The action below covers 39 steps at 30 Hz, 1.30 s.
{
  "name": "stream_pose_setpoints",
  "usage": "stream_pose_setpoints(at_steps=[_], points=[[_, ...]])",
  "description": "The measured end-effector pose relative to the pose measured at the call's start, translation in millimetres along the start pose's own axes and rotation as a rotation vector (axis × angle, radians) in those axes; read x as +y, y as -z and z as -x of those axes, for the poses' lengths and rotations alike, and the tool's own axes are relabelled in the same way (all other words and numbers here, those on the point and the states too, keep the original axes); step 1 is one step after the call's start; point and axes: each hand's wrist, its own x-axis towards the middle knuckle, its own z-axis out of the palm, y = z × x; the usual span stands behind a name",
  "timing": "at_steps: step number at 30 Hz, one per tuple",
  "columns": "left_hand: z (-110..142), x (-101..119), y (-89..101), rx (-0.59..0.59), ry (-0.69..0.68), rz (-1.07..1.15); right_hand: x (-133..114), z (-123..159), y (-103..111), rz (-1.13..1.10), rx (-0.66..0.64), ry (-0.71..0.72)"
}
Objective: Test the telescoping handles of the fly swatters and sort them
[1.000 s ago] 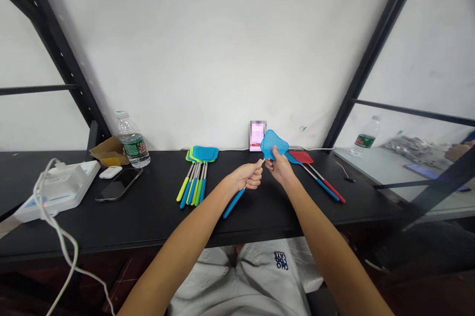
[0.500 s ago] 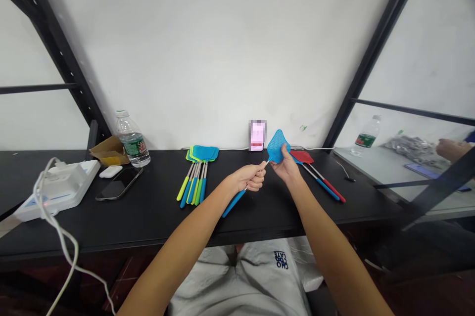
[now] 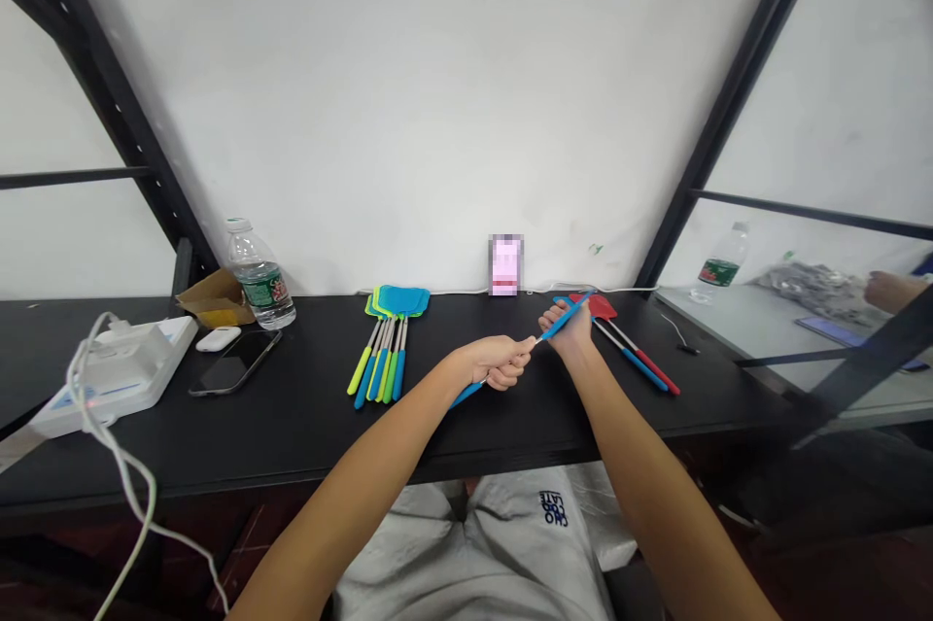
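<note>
A blue fly swatter (image 3: 575, 306) is held in front of the body, tilted up to the right, with its head seen almost edge-on. Its shaft is clamped in the left hand (image 3: 500, 361), the fingers curled shut around it, and its blue handle projects below the fist. The swatter's head is touched by the right hand (image 3: 564, 329), which is held palm-up with the fingers curled; how firmly it is gripped cannot be told. The two hands are close but apart. Just beyond the right hand, a red fly swatter (image 3: 594, 307) and a blue-handled swatter (image 3: 638, 366) lie on the black table (image 3: 306, 427). Left of the hands, a fanned stack of green and blue fly swatters (image 3: 397, 302) is laid. Farther left, a smartphone (image 3: 233, 363) and a water bottle (image 3: 259, 276) are placed.
</note>
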Motion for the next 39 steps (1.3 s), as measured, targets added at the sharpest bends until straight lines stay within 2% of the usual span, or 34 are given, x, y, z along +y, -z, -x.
stream_pose_setpoints(at_steps=[2,5,8,10,14,17,21,27,32,39], points=[[0.0,-0.3,-4.3,0.015,0.013,-0.044,-1.3,6.2,2.3,-0.092,-0.03,-0.033],[2.8,1.7,-8.4,0.012,0.014,-0.095,-4.3,14.8,1.7,-0.194,-0.156,-0.016],[6.1,3.3,-8.7,0.022,0.024,-0.133,-8.1,17.5,-0.4,-0.194,-0.233,-0.033],[6.2,2.6,-7.6,0.071,0.024,-0.166,-10.7,16.0,-1.9,-0.155,-0.224,-0.078],[0.9,-2.2,-4.4,0.352,-0.031,-0.28,-13.5,11.3,-6.7,-0.104,-0.11,-0.154],[-3.2,-4.1,-2.2,0.566,-0.048,-0.414,-13.3,9.6,-11.6,-0.117,-0.039,-0.153],[-5.4,-3.3,-0.5,0.728,0.008,-0.59,-11.6,10.1,-16.3,-0.135,0.037,-0.106],[-7.7,-4.9,2.2,0.712,-0.007,-0.557,-10.2,9.0,-14.0,-0.099,0.002,-0.051],[-6.4,-4.7,3.6,0.676,-0.048,-0.424,-8.5,-4.3,-4.7,-0.062,0.102,0.048],[-1.2,0.0,-1.9,0.614,-0.06,-0.291,0.5,-25.1,9.8,-0.027,0.177,0.105]])
